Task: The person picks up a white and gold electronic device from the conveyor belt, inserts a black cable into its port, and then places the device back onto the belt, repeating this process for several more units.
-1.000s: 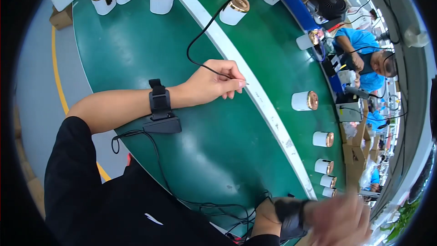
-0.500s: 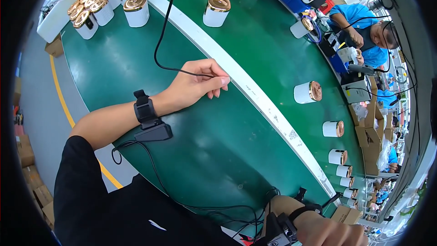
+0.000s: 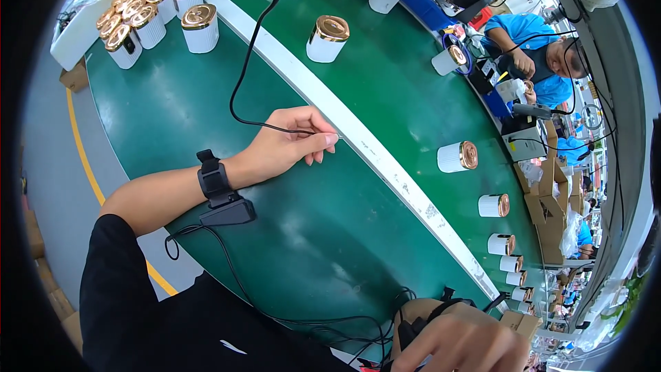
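My left hand [image 3: 292,139] is over the green table, thumb and fingers pinched on the end of a thin black cable [image 3: 241,72] that hangs down from above. Its fingertips are beside a white rail [image 3: 392,176]. Low on the right is my right hand [image 3: 468,341], back up, knuckles bent, fingers partly cut off by the frame edge; whether it holds anything is hidden. A white ribbed canister [image 3: 200,29] with a shiny copper-coloured lid stands nearest to my left hand on this side of the rail. Another such canister [image 3: 327,40] stands beyond it.
Several more canisters crowd together at the far left by a white foam tray [image 3: 67,47]. Others line the green surface past the rail, such as one canister [image 3: 457,157] at right. A co-worker in blue [image 3: 530,48] sits opposite. Black wires [image 3: 323,320] lie near my body.
The whole view has shifted a little, with the table and canisters lower. My left hand keeps its pinch on the cable. My right hand has turned, drawn slightly left, and shows more of its back.
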`<move>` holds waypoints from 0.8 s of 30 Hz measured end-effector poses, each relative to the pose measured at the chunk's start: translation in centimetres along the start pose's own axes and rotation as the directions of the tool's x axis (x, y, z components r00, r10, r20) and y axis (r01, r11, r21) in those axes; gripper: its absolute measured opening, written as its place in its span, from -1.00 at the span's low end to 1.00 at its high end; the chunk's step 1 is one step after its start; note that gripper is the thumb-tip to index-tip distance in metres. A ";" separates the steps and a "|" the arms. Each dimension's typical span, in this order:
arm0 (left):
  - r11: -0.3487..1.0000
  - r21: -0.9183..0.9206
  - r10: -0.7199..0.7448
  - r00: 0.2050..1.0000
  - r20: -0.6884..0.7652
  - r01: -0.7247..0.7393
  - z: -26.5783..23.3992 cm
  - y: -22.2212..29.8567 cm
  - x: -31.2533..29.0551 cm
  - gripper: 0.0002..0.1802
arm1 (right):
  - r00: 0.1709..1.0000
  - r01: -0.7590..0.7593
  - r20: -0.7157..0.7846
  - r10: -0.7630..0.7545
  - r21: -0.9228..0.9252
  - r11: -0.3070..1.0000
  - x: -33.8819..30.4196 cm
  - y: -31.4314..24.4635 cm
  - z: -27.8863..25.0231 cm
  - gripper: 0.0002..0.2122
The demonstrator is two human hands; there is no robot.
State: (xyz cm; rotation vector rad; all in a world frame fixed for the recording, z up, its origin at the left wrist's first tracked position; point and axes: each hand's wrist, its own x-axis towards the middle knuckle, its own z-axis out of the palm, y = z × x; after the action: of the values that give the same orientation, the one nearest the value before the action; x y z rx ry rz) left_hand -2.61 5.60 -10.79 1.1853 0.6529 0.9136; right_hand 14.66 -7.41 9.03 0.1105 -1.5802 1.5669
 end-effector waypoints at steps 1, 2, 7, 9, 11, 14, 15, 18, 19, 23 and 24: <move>1.000 -0.005 0.006 1.000 0.000 -0.006 -0.2 -0.2 -0.1 -0.91 | 1.000 0.005 -0.024 -0.005 -0.008 1.000 0.0 0.2 0.2 -0.63; 1.000 -0.009 0.012 1.000 0.000 -0.012 -0.4 -0.4 -0.2 -0.91 | 0.999 0.010 -0.048 -0.011 -0.015 1.000 0.0 0.3 0.5 -0.63; 1.000 -0.002 -0.003 1.000 0.004 0.003 -0.3 0.1 -0.4 -0.91 | 0.998 0.059 -0.027 -0.061 -0.064 0.996 -0.1 0.3 0.6 -0.65; 1.000 -0.001 -0.004 1.000 0.004 0.004 -0.2 0.0 -0.4 -0.91 | 0.992 0.082 -0.084 -0.093 -0.119 0.990 -0.5 -0.1 1.3 -0.65; 1.000 0.003 -0.003 1.000 0.003 0.003 -0.2 -0.1 -0.3 -0.91 | 0.969 0.117 -0.188 -0.162 -0.231 0.966 -0.8 -0.5 1.8 -0.65; 1.000 -0.013 -0.004 1.000 -0.004 0.004 0.0 -0.4 0.1 -0.91 | 0.978 0.145 -0.126 -0.166 -0.164 0.976 -1.1 -1.1 1.4 -0.65; 1.000 -0.017 -0.006 1.000 -0.008 0.006 -0.1 -0.4 0.0 -0.91 | 0.980 0.160 -0.097 -0.173 -0.128 0.979 -1.1 -1.2 1.3 -0.65; 1.000 -0.012 -0.009 1.000 -0.011 0.008 0.1 -0.2 0.3 -0.91 | 0.986 0.097 -0.123 -0.114 -0.138 0.986 -1.0 -1.7 1.3 -0.65; 1.000 -0.013 -0.006 1.000 -0.013 0.006 0.1 -0.2 0.3 -0.91 | 0.988 0.061 -0.133 -0.080 -0.144 0.988 -1.1 -1.8 1.2 -0.65; 1.000 -0.005 -0.004 1.000 -0.011 0.004 0.2 0.1 0.4 -0.91 | 0.994 0.016 -0.107 -0.032 -0.149 0.989 -1.0 -2.3 0.2 -0.65; 1.000 -0.005 -0.004 1.000 -0.009 0.004 0.2 0.0 0.4 -0.91 | 0.994 0.016 -0.108 -0.032 -0.150 0.989 -1.1 -2.3 0.0 -0.65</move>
State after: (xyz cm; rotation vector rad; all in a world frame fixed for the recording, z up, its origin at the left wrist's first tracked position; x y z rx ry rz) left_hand -2.22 5.85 -10.71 1.1749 0.6601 0.9172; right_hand 16.75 -8.38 10.14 -0.0380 -1.5974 1.4067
